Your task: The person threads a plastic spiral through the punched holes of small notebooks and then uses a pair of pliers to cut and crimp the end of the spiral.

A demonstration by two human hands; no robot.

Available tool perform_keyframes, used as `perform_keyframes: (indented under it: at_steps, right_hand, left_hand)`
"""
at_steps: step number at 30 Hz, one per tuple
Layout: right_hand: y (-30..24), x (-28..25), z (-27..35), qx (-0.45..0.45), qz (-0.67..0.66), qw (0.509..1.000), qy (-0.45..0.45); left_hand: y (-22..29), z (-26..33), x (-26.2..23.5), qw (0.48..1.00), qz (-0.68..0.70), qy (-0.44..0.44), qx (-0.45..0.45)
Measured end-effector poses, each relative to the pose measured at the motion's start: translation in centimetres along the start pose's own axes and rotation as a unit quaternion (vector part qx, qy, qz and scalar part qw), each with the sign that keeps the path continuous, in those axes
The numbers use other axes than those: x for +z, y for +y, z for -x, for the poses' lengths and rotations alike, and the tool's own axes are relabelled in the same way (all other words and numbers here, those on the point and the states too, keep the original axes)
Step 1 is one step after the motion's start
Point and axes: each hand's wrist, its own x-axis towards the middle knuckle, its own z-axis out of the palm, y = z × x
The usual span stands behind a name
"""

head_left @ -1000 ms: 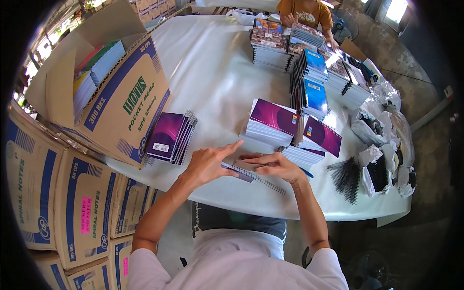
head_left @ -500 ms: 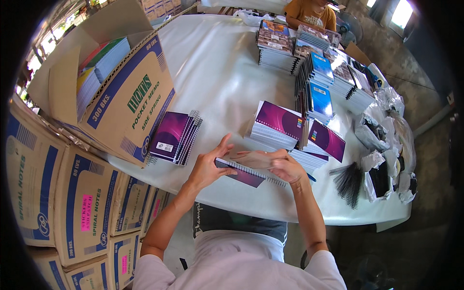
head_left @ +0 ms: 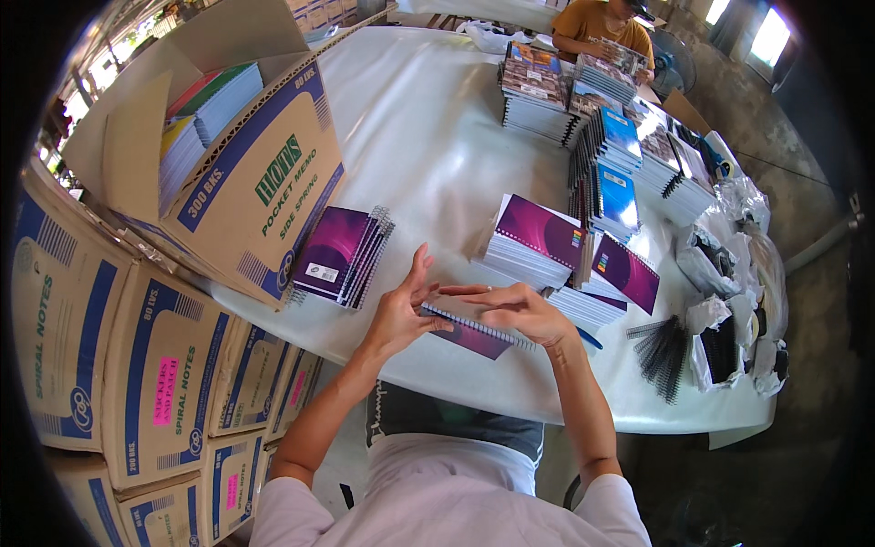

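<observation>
A purple-covered spiral notebook (head_left: 474, 339) is held over the near edge of the table, its wire coil (head_left: 478, 326) running along the upper side and sticking out past the right end. My left hand (head_left: 401, 310) grips the notebook's left end, thumb on the near side and fingers raised behind. Above the coil, my right hand (head_left: 529, 314) has its fingers stretched out to the left, close to the wire; whether they touch it is hard to see. To the left lies a stack of bound purple notebooks (head_left: 335, 251). Unbound purple-covered pads (head_left: 538, 228) are piled beyond my right hand.
An open carton (head_left: 264, 182) of notebooks stands at left, above stacked cartons (head_left: 169, 365). Loose black coils (head_left: 661, 356), plastic-wrapped coils (head_left: 715, 342) and a blue pen (head_left: 589, 338) lie at right. Blue notebooks (head_left: 618, 196) stand farther back. Across the table a person (head_left: 592, 27) handles notebooks.
My right hand, blurred earlier, has shifted slightly left along the coil with its fingers more stretched. My left hand keeps its hold. The person opposite has lifted a notebook. The whole view has shifted slightly.
</observation>
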Motion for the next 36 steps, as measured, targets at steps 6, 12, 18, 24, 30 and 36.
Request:
perform_keyframes:
  at_steps: [6,12,18,24,30,36]
  right_hand:
    - [-0.5,0.5,0.8,0.055,0.103,0.99,0.082]
    - [0.3,-0.3,5.4,0.037,0.149,0.964,0.219]
    - [3.2,1.8,6.1,0.008,0.572,0.797,0.193]
    - [3.6,6.3,0.1,-0.153,0.626,0.739,0.196]
    - [5.7,7.4,-6.7,-0.052,0.629,0.775,0.009]
    - [1.1,7.2,-1.9,-0.198,0.516,0.823,0.132]
  left_hand:
    - [-2.0,0.0,-1.3,0.996,0.04,-0.082,-0.007]
    - [2.5,2.0,-3.8,0.998,-0.049,-0.03,0.01]
    - [5.9,2.0,-3.6,0.993,0.012,0.114,0.04]
    - [-2.3,2.4,-3.2,0.98,0.01,0.169,0.107]
    - [1.3,3.7,-4.9,0.931,-0.211,0.18,0.237]
    - [4.9,6.2,-4.3,0.968,-0.206,0.028,0.139]
